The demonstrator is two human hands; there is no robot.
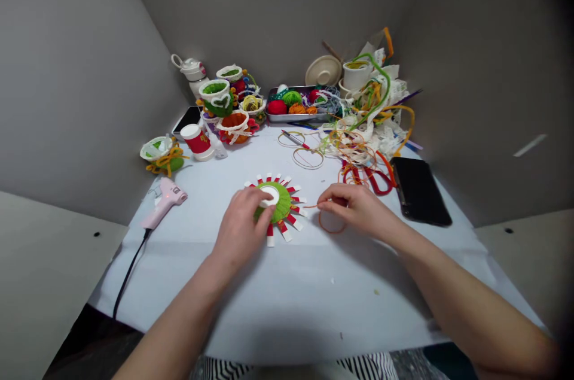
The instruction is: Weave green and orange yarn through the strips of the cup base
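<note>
A round piece [281, 207] with green yarn wound about its middle and red-and-white strips fanning outward lies on the white-covered table. My left hand [244, 218] grips it at the left, fingers closed on the white central ring. To the right, my right hand [352, 206] pinches a thin orange yarn [332, 231] between thumb and fingertips. A short end of that yarn points toward the strips, and a loop hangs below the fingers on the table.
Behind my right hand lie red-handled scissors [379, 181], a black phone [421, 191] and tangled yarn [354, 143]. A pink glue gun [165, 203] is at left. Decorated cups [215, 96], a red-and-white paper cup [197, 142] and a metal tray [298, 118] of yarn balls stand behind.
</note>
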